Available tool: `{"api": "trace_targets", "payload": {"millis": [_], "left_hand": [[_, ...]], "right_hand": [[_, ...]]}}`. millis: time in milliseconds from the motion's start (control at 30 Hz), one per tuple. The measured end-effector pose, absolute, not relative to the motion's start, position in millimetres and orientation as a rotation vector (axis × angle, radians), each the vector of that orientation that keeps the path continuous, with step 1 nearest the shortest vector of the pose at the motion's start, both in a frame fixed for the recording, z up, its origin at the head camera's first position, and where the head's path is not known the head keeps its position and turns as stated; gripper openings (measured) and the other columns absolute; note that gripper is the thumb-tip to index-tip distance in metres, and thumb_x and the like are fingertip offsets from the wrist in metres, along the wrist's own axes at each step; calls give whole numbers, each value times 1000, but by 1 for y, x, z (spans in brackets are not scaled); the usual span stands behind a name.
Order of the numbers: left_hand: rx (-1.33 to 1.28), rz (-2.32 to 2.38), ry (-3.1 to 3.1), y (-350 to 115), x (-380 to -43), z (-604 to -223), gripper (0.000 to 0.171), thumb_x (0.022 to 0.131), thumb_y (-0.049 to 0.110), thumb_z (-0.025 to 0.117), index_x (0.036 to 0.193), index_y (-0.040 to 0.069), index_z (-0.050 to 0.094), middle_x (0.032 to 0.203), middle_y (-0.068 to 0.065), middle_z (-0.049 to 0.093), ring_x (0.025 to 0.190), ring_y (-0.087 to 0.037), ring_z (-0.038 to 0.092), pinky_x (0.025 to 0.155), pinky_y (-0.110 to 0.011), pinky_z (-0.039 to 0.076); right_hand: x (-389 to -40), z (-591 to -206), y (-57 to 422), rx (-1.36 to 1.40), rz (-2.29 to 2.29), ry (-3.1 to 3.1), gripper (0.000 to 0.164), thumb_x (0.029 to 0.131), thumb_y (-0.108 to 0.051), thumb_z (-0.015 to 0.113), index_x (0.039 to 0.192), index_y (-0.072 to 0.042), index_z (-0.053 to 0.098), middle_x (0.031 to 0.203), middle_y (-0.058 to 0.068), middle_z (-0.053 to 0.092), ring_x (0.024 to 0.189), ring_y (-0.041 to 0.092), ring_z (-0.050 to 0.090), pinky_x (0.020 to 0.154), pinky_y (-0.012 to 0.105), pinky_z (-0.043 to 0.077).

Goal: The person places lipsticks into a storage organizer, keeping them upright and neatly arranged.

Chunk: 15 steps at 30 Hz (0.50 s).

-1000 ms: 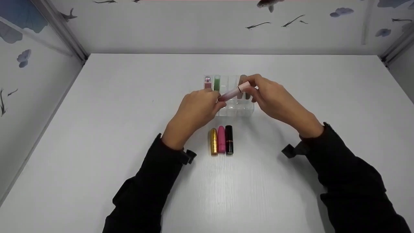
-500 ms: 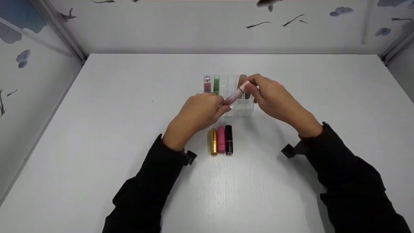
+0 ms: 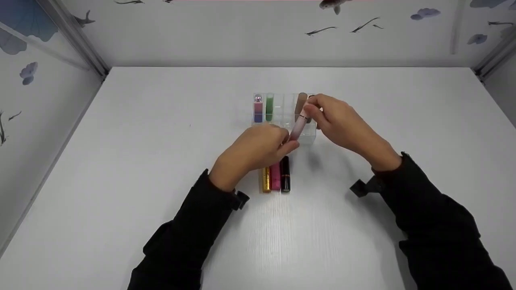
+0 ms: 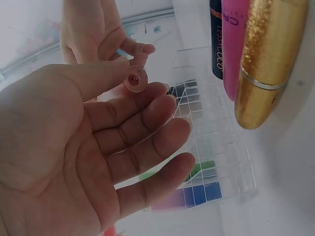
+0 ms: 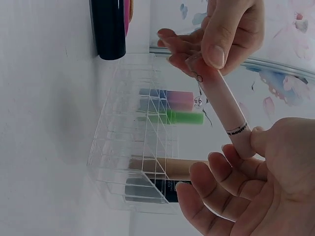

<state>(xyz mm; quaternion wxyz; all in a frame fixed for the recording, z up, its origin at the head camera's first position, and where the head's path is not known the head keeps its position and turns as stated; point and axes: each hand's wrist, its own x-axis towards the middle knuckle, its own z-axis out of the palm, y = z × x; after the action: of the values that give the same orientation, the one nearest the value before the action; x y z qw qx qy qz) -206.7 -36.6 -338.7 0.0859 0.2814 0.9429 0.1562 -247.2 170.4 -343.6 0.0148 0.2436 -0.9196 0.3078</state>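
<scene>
Between my two hands a slim pale-pink lip gloss tube (image 3: 298, 127) is held at a slant above the clear divided organizer (image 3: 307, 139). My left hand (image 3: 262, 147) pinches its lower end between thumb and index finger. In the left wrist view the other fingers are spread, and the round end of the tube faces the camera. My right hand (image 3: 336, 121) pinches the upper end, past the dark ring of lettering seen in the right wrist view. Below my left hand lie a gold lipstick (image 3: 266, 180), a bright pink lipstick (image 3: 275, 179) and a black lipstick (image 3: 285, 175), their far ends partly covered.
The organizer holds a pink-and-blue tube (image 3: 258, 110) with a ball top, a green tube (image 3: 269, 106), a brown tube (image 3: 300, 104) and a dark tube (image 5: 162, 191). White panels with painted fish and leaves stand behind and left of the white table (image 3: 161, 121).
My left hand has moved right and toward me, swinging the lower end of the lip gloss tube so it stands steeper. My right hand has stayed nearly in place. More of the organizer's left side shows.
</scene>
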Motion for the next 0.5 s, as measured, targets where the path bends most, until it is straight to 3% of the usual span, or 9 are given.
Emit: {"api": "trace_targets", "payload": {"millis": [267, 500], "left_hand": [[860, 517, 2727, -30, -204, -342, 38, 100, 44, 37, 90, 12, 56, 71, 0, 49, 65, -14, 50, 58, -26, 38], [875, 587, 2663, -27, -204, -344, 38, 100, 45, 37, 87, 14, 54, 68, 2, 47, 62, -13, 49, 57, -25, 38]], "right_hand": [[-248, -344, 171, 746, 1008, -2848, 45, 97, -51, 37, 100, -10, 56, 80, 5, 58, 73, 18, 59, 64, 33, 47], [-246, -343, 170, 790, 1119, -2761, 39, 97, -46, 43, 103, -11, 61, 85, 0, 61, 69, 15, 57, 60, 22, 48]]}}
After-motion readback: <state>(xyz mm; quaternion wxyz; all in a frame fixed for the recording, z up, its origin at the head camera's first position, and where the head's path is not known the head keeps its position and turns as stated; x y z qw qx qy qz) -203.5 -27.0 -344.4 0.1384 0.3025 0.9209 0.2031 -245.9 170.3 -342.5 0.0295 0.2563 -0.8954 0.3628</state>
